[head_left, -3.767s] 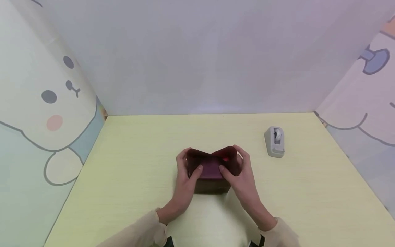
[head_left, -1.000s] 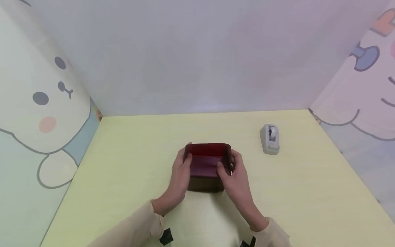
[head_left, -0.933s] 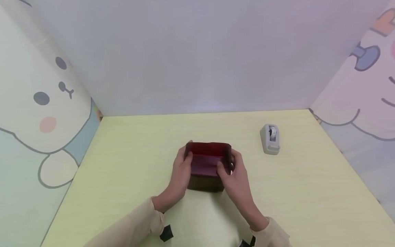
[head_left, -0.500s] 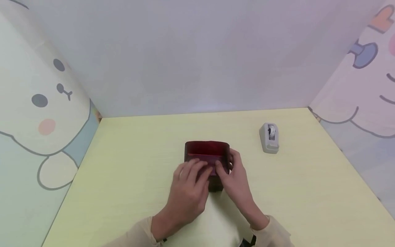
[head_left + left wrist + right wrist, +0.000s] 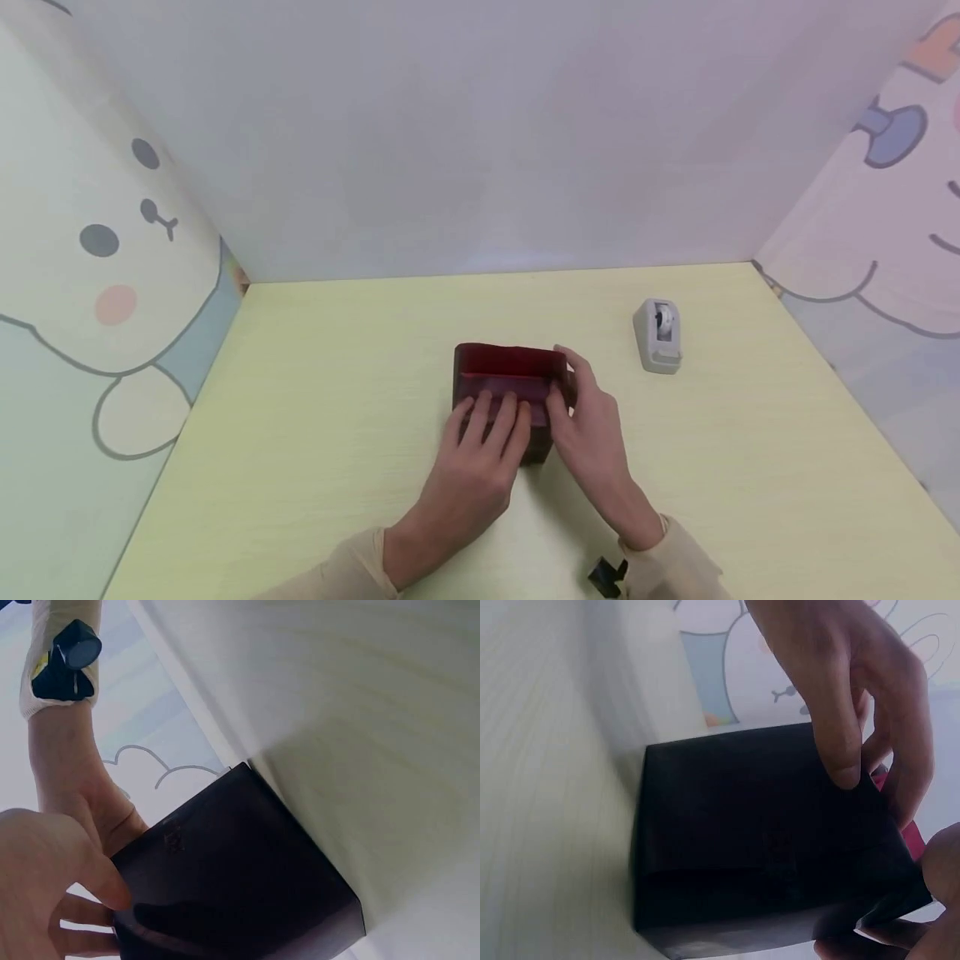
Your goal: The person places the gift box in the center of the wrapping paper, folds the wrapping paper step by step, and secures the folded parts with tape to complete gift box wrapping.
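Note:
A dark open-topped box (image 5: 512, 360) with a red and purple lining stands in the middle of the table. My left hand (image 5: 472, 479) reaches over its near wall with several fingers inside the rim. In the left wrist view, the thumb presses the outside of the box (image 5: 232, 862), where a faint emblem shows. My right hand (image 5: 596, 433) holds the right side, its thumb tip at the inner corner. The right wrist view has the dark outer face of the box (image 5: 735, 802) beside the right hand (image 5: 855, 697). What the covered fingertips touch inside is hidden.
A grey tape dispenser (image 5: 660, 337) sits on the pale yellow table (image 5: 337, 358), to the right and behind the box. A plain wall (image 5: 480, 150) rises at the back, and cartoon-printed panels (image 5: 97, 275) flank both sides. A black wrist camera (image 5: 607, 577) shows at the right cuff.
The box's pinched-in back rim has straightened. My left hand has gone from the left side to over the near wall. The right hand has shifted slightly right and up along its side.

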`<move>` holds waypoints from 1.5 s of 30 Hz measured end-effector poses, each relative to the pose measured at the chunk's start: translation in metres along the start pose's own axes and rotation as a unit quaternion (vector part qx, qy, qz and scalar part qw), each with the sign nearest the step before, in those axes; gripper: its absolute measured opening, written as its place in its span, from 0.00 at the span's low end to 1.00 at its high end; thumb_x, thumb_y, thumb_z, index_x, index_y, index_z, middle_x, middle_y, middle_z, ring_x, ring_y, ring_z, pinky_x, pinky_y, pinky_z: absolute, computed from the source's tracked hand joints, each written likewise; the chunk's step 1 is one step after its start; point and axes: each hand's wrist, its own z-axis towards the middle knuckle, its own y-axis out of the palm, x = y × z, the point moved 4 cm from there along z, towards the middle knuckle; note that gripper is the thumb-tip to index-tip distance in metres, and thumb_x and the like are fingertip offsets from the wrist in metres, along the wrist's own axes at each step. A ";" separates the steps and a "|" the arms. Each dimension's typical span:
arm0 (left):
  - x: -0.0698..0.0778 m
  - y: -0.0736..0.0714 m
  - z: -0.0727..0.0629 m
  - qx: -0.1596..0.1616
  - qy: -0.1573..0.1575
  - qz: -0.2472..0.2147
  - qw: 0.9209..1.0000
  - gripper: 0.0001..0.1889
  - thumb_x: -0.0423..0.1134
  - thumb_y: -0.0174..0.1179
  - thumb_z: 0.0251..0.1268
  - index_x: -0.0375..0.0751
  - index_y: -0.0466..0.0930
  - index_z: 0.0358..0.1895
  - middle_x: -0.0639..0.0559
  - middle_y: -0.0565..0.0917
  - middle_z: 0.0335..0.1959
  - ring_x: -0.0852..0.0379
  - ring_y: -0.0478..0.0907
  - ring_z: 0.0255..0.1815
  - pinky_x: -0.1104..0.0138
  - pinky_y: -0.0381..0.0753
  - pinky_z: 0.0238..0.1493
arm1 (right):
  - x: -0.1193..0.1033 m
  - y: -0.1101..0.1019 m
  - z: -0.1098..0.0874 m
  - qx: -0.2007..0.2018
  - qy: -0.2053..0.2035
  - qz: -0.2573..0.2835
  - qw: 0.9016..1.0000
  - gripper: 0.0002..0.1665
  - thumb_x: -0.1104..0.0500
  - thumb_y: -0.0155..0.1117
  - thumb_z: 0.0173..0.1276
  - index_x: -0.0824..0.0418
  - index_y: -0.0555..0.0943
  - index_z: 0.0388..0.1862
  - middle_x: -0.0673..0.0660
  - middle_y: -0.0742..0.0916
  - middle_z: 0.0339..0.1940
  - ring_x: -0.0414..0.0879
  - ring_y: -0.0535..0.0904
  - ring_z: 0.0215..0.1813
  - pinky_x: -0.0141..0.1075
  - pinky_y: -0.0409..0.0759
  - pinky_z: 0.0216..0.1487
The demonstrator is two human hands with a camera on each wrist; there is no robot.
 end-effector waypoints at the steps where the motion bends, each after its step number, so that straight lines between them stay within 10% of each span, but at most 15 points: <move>1: 0.000 0.000 0.000 0.000 0.001 0.005 1.000 0.21 0.35 0.43 0.75 0.38 0.84 0.61 0.43 0.88 0.57 0.41 0.86 0.57 0.47 0.84 0.60 | 0.000 0.000 0.002 0.007 -0.002 -0.012 1.000 0.27 0.69 0.59 0.74 0.61 0.74 0.71 0.63 0.92 0.47 0.48 0.84 0.34 0.33 0.81 0.32; 15: 0.003 -0.001 0.003 0.010 0.007 0.046 0.999 0.21 0.35 0.48 0.72 0.39 0.84 0.62 0.44 0.88 0.57 0.42 0.87 0.55 0.50 0.85 0.58 | 0.000 -0.014 -0.003 0.032 -0.007 0.016 0.999 0.22 0.65 0.68 0.71 0.62 0.76 0.62 0.60 0.89 0.54 0.54 0.90 0.52 0.46 0.90 0.50; 26: 0.004 -0.001 0.003 -0.001 0.019 0.059 0.998 0.21 0.34 0.44 0.76 0.40 0.84 0.62 0.44 0.88 0.57 0.43 0.87 0.54 0.50 0.85 0.56 | -0.005 -0.019 0.003 0.067 -0.072 -0.057 0.993 0.10 0.67 0.72 0.66 0.60 0.78 0.40 0.51 0.84 0.26 0.41 0.81 0.29 0.29 0.80 0.30; 35: 0.007 -0.003 0.004 -0.018 0.027 0.055 0.998 0.21 0.33 0.43 0.79 0.40 0.82 0.63 0.44 0.87 0.58 0.43 0.86 0.55 0.50 0.84 0.57 | -0.019 -0.039 0.021 0.099 -0.118 -0.091 0.984 0.12 0.61 0.76 0.67 0.56 0.79 0.29 0.49 0.87 0.22 0.39 0.81 0.25 0.22 0.73 0.25; 40: 0.006 -0.003 0.004 -0.020 0.021 0.050 0.998 0.20 0.34 0.46 0.77 0.40 0.82 0.63 0.44 0.87 0.58 0.44 0.86 0.55 0.51 0.84 0.57 | -0.013 -0.040 0.013 0.079 -0.059 0.019 0.995 0.06 0.58 0.66 0.77 0.58 0.83 0.39 0.53 0.90 0.31 0.40 0.84 0.27 0.24 0.82 0.31; 45: 0.005 -0.003 0.005 -0.003 0.020 0.044 0.999 0.21 0.35 0.49 0.71 0.39 0.83 0.62 0.44 0.88 0.57 0.44 0.87 0.54 0.51 0.84 0.56 | 0.005 -0.031 -0.013 0.073 0.012 0.151 0.986 0.09 0.62 0.55 0.82 0.63 0.82 0.47 0.58 0.88 0.40 0.40 0.87 0.37 0.28 0.86 0.45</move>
